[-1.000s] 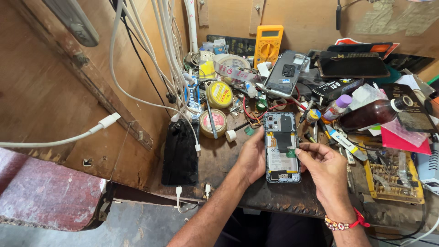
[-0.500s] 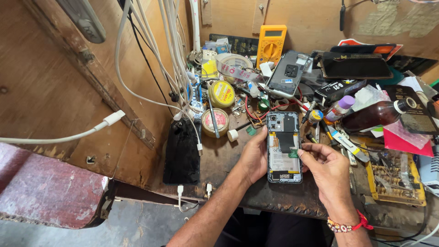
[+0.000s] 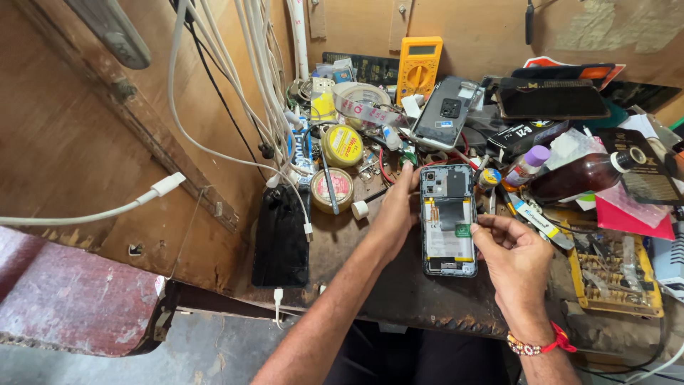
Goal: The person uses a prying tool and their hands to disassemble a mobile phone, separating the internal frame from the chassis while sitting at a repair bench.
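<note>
Opened phone (image 3: pixel 447 221) lies flat on bench (image 3: pixel 356 249) between both hands. Left hand (image 3: pixel 394 207) fingers clamp its left edge; right hand (image 3: pixel 514 260) fingers pinch together at its right edge.

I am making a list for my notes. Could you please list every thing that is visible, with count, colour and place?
opened phone: one, grey frame with white battery, on the bench between the hands
multimeter: one, yellow, against the back wall
round tins: two, yellow and pinkish, left of the phone
brown bottle: one, lying to the right
second phone: one, dark, behind the opened phone
black pouch: one, at the bench's left edge
white cables: several, hanging at left
left hand: one, fingers on the phone's left edge
right hand: one, fingers at the phone's right edge
</note>
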